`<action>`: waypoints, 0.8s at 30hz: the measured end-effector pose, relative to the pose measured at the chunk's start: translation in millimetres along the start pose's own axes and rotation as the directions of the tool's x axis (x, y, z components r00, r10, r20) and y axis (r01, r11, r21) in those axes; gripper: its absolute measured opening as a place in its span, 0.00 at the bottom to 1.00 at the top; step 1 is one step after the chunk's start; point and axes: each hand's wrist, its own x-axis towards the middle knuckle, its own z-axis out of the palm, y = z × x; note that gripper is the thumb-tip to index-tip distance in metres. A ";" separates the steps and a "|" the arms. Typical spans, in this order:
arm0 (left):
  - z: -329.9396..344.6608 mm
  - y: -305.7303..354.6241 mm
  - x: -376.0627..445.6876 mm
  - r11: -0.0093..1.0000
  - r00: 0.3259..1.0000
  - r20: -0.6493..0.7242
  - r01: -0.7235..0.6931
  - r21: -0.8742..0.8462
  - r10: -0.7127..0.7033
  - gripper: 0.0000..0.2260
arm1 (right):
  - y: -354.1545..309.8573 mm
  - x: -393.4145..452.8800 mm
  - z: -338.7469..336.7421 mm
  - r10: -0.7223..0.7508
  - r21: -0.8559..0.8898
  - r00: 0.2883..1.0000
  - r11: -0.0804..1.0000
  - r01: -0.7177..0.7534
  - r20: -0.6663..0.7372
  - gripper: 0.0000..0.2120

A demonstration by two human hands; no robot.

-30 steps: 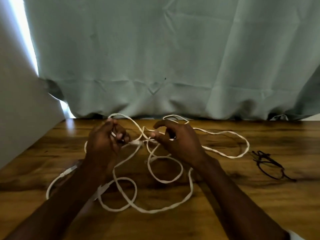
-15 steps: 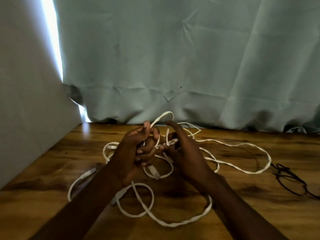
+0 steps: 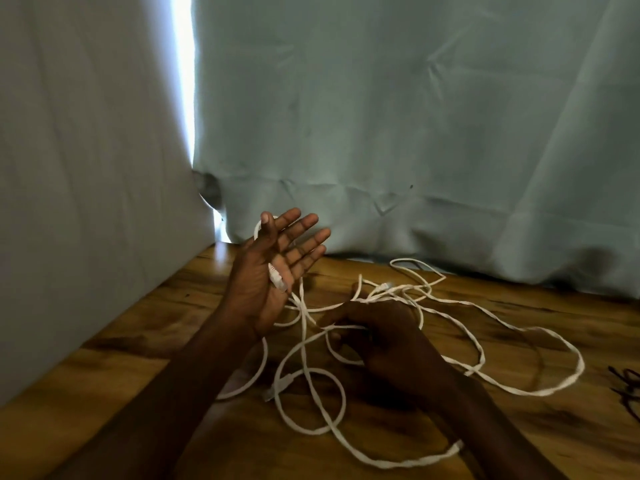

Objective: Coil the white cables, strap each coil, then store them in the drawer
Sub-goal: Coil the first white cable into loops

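The left hand (image 3: 273, 271) is raised with fingers spread, a white cable (image 3: 304, 341) end lying across its palm. The right hand (image 3: 377, 334) rests low on the wooden table (image 3: 519, 445), seemingly pinching the tangled cable.

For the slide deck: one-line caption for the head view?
Left hand raised open, cable plug across palm; right hand grips tangled white cable.

Wooden table (image 3: 519, 441) carries tangled white cables (image 3: 540, 391) and black straps (image 3: 628, 386).

Probably a room in a home: a grained wooden surface (image 3: 519, 341) backs onto a pale green curtain (image 3: 381, 116) from 10 to 2 o'clock, daylight showing through a gap (image 3: 183, 81) at 11 o'clock.
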 end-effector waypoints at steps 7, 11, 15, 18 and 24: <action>-11.8 2.6 5.7 0.964 0.961 -0.204 -0.138 0.226 0.185 0.19 | 0.8 0.5 -7.6 0.007 -0.012 1.000 1.000 -0.007 0.031 0.13; -22.6 16.5 10.9 0.984 0.975 -0.161 -0.137 0.113 0.154 0.20 | 7.5 1.6 -10.7 0.003 -0.011 0.999 1.000 -0.002 0.046 0.15; -17.7 10.2 7.3 0.917 0.976 -0.120 -0.123 0.380 0.181 0.21 | 4.2 1.5 -10.0 0.060 0.182 0.997 0.981 -0.068 0.047 0.13; -9.3 0.8 -1.1 0.749 0.978 0.025 -0.173 0.640 0.205 0.20 | -2.7 2.3 -13.3 0.075 0.440 0.997 0.895 -0.072 0.010 0.05; -6.2 -11.6 -7.2 0.468 0.943 0.298 -0.331 0.819 0.145 0.15 | -7.0 6.5 -19.1 0.127 0.608 0.988 0.793 -0.052 -0.082 0.06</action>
